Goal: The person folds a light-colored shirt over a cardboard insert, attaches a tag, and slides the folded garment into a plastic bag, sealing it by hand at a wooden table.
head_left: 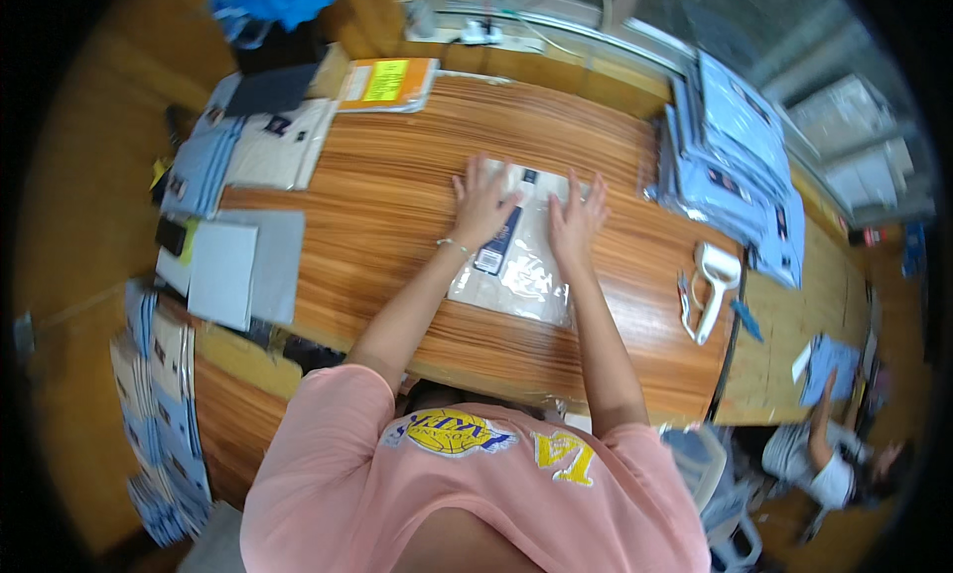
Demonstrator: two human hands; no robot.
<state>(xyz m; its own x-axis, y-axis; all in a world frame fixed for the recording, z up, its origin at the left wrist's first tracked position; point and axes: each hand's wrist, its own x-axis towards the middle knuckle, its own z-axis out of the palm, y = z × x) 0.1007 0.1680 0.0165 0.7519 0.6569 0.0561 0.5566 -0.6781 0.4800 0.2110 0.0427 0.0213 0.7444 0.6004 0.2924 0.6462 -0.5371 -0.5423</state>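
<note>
A folded cream garment in a clear plastic bag (531,265) lies flat on the wooden table in front of me. A dark blue label strip with a white patch (498,243) shows on its left part, and a small dark tag sits near its far edge. My left hand (483,206) rests on the bag's far left part with the fingers spread. On the far right edge of the bag lies my right hand (578,220), its fingers also stretched apart. Neither hand grips anything.
Bagged light blue garments (730,166) are stacked at the far right. A white lint roller (715,280) lies beside small snips (685,303). Bagged cream garments (278,146), an orange packet (389,84) and papers (223,270) are on the left. Another person (819,454) works at the right.
</note>
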